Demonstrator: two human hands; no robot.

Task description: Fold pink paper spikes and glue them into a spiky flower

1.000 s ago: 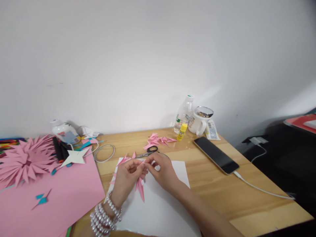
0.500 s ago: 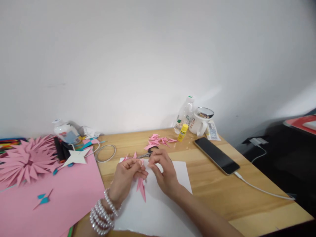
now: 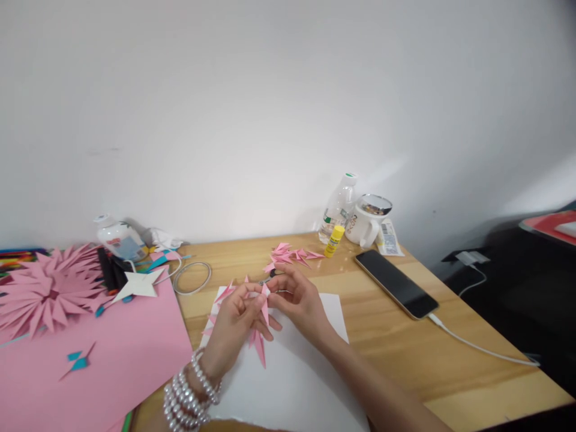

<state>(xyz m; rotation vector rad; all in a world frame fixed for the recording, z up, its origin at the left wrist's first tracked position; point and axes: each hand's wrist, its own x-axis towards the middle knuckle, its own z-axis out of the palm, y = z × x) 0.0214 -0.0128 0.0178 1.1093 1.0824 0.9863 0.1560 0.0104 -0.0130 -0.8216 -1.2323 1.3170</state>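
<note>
Both hands meet over a white sheet (image 3: 297, 378) on the wooden table. A small pointed piece of folded pink paper (image 3: 265, 306) is pinched between them, its tip pointing down. My left hand (image 3: 240, 315), with pearl bracelets at the wrist, grips the piece from the left by thumb and fingers. My right hand (image 3: 297, 300) closes its thumb and fingertips on the piece's right side. Other pink folded pieces (image 3: 258, 348) lie on the sheet beneath and behind my left hand, partly hidden. Scissors (image 3: 272, 276) lie just behind the fingers, mostly covered.
At the back are loose pink pieces (image 3: 292, 255), a yellow glue stick (image 3: 334, 241), a plastic bottle (image 3: 338, 207) and a white mug (image 3: 362, 223). A phone (image 3: 396, 283) charges on the right. Leftward, a large pink paper rosette (image 3: 54, 291) and white paper star (image 3: 139, 284) rest by pink sheets (image 3: 135, 360).
The pink piece between my fingers now shows plainly, hanging point down. My right hand has come in closer to the left, and its fingers now touch the piece.
</note>
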